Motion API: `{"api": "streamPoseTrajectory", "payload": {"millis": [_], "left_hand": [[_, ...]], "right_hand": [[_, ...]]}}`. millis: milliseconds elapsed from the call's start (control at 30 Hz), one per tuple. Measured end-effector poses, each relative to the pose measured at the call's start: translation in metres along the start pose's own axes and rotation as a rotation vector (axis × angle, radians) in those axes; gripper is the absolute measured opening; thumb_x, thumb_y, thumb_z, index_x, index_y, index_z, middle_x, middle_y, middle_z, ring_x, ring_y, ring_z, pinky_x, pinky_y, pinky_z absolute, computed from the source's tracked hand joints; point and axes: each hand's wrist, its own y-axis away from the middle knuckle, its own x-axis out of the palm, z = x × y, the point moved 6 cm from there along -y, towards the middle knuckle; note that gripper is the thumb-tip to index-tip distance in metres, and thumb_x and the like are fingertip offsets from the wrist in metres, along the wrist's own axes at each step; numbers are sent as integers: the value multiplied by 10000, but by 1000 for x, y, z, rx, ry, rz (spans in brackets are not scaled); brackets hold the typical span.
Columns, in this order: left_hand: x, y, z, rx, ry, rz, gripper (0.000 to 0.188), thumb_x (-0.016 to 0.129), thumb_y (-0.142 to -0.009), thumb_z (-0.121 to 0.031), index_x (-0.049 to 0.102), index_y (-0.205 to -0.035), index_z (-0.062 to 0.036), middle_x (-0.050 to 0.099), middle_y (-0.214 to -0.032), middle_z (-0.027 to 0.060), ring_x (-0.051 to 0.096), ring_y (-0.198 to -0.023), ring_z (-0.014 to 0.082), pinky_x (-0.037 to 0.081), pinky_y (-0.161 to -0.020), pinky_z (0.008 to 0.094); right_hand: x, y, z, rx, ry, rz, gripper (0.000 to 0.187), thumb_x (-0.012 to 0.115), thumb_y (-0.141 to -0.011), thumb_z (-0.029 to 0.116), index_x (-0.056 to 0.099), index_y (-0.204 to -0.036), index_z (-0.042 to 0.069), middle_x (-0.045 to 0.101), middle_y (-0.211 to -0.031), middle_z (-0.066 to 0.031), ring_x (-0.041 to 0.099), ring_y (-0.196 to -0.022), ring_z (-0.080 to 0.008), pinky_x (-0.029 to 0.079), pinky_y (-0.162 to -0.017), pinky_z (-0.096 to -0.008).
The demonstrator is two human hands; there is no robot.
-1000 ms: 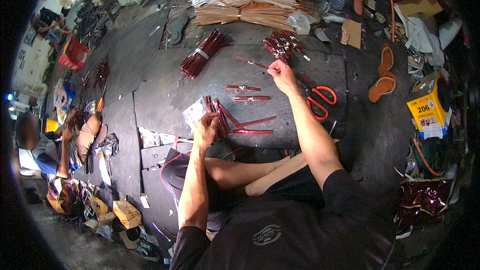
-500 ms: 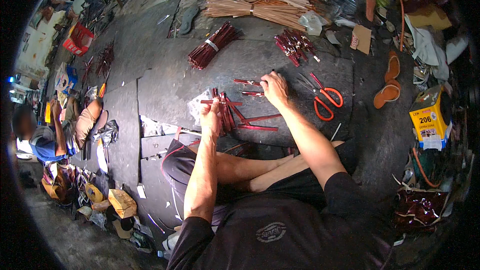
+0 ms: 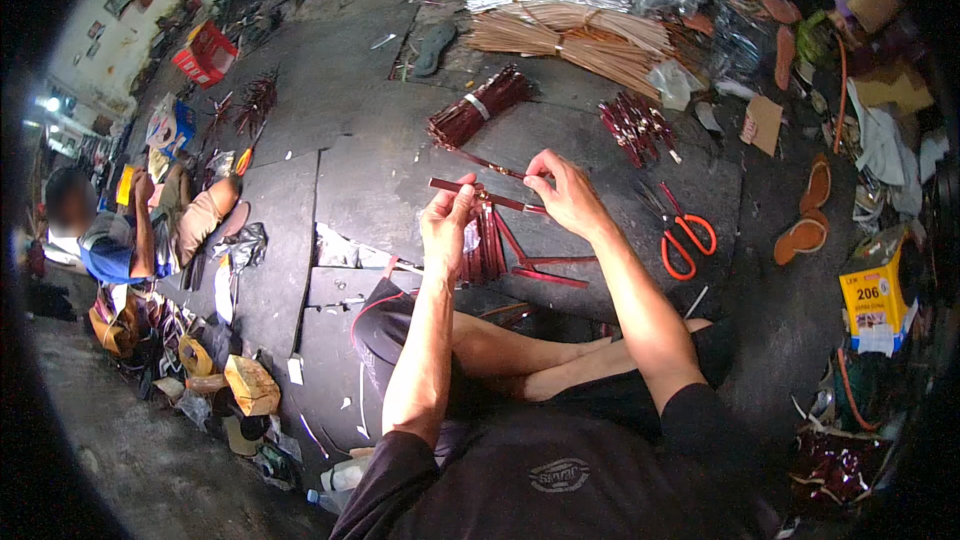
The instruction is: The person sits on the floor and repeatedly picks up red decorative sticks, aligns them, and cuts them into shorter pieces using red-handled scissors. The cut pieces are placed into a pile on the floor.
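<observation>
A thin dark-red strip (image 3: 487, 197) is pinched between the left hand (image 3: 447, 223) and right hand (image 3: 566, 193), seemingly above more red strips (image 3: 484, 252) on the dark floor slab (image 3: 380, 170); orange-handled scissors (image 3: 683, 235) lie nearby.

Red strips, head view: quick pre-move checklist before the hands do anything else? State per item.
1. Left hand has hold of the bunch of red strips: ok.
2. Right hand on a single red strip at the fingertips: ok, though how firm the pinch is cannot be told.
3. Both hands in full view, not hidden: ok.
4. Loose red strips on the dark mat lie beside the right forearm, within easy reach: ok.
5. Orange-handled scissors lie apart from both hands, to the right: ok.
6. Single strip lined up with the bunch: cannot tell.
</observation>
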Motion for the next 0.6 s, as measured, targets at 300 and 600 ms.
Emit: {"api": "streamPoseTrajectory", "payload": {"millis": [300, 600], "left_hand": [[13, 19, -60, 110, 128, -9, 245, 634, -972, -190, 656, -1144, -18, 658, -881, 6, 580, -762, 65, 483, -717, 217], [8, 22, -56, 64, 221, 15, 182, 651, -957, -239, 657, -1065, -92, 638, -928, -28, 569, -822, 73, 492, -755, 243]], "right_hand": [[-29, 12, 94, -369, 222, -64, 128, 677, -867, 88, 568, -913, 41, 615, -855, -91, 604, -856, -298, 438, -827, -391], [-38, 20, 110, -305, -7, -31, 196, 726, -827, 42, 643, -1002, 15, 651, -877, -91, 665, -793, -221, 524, -682, -342]]}}
